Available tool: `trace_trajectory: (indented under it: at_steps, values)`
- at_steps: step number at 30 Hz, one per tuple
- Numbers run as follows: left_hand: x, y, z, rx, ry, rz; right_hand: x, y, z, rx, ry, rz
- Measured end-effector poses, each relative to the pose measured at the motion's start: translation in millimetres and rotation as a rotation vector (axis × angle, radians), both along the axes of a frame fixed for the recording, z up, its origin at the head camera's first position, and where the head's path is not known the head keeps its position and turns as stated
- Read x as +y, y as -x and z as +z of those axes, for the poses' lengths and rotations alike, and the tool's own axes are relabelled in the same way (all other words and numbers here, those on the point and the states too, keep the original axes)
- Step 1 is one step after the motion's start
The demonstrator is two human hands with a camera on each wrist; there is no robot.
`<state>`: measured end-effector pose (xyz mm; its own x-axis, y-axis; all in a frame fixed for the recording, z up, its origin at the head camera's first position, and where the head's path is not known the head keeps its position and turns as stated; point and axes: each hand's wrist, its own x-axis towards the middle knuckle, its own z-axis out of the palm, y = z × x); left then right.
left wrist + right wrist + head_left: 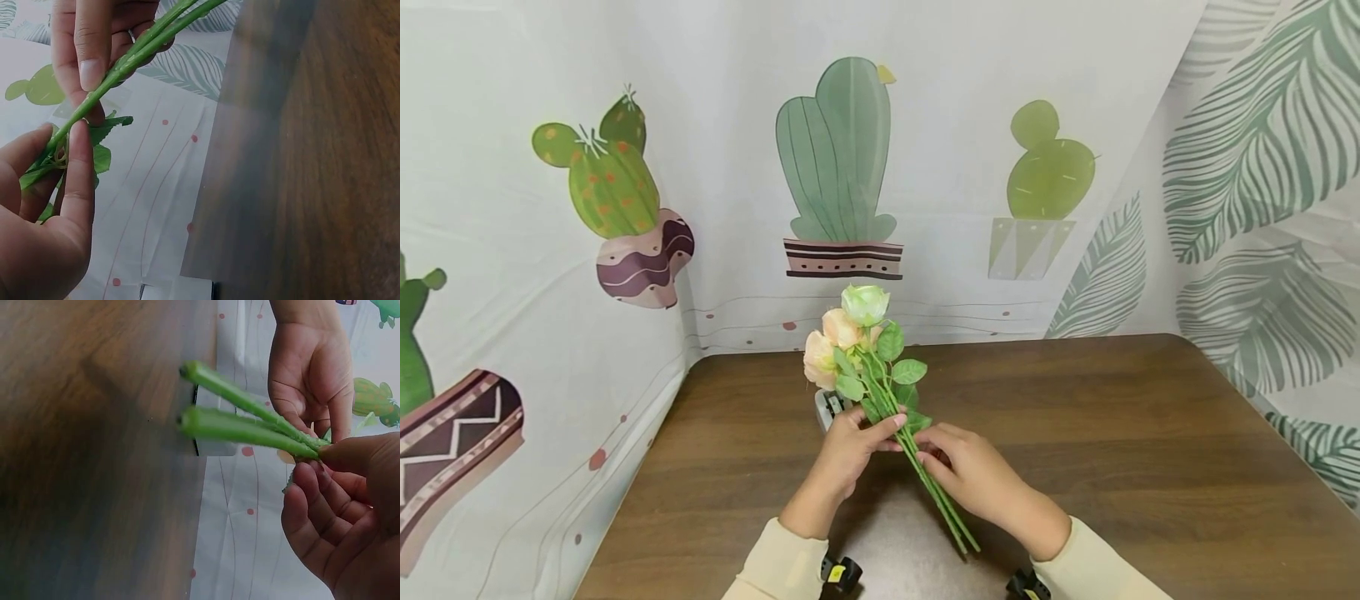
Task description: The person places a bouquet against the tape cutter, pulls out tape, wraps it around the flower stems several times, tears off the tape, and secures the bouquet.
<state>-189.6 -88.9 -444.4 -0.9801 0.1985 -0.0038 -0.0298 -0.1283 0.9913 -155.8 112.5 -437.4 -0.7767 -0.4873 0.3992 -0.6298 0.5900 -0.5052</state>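
Observation:
A small bunch of roses (865,305), one pale green and the others peach, leans up and to the left over the table, with leaves (910,372) below the blooms. My left hand (850,446) pinches the green stems (103,87) just under the leaves, between thumb and fingers. Lower on the stems, my right hand (973,471) holds them between its thumb and fingers (303,503). The cut ends of the stems point down toward me, free of both hands. Part of the blooms' undersides is hidden by leaves.
The bunch is above a brown wooden table (1112,433). Behind my left hand sits a small grey-white object (831,407) with a dark top, partly hidden by the hand and flowers. A cloth printed with cacti and leaves (947,167) hangs along the table's back and left edges.

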Motion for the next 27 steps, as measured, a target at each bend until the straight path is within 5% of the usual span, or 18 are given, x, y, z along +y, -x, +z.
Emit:
trace_trajectory:
  at_steps: [13, 27]
  values:
    - [1.3, -1.8, 1.2, 0.032, 0.051, -0.063, 0.0, -0.2, 0.3, 0.0, -0.021, 0.062]
    - [3.2, -3.1, 3.8, 0.041, 0.057, 0.032, -2.4, 0.2, -2.1, -0.076, -0.021, 0.064]
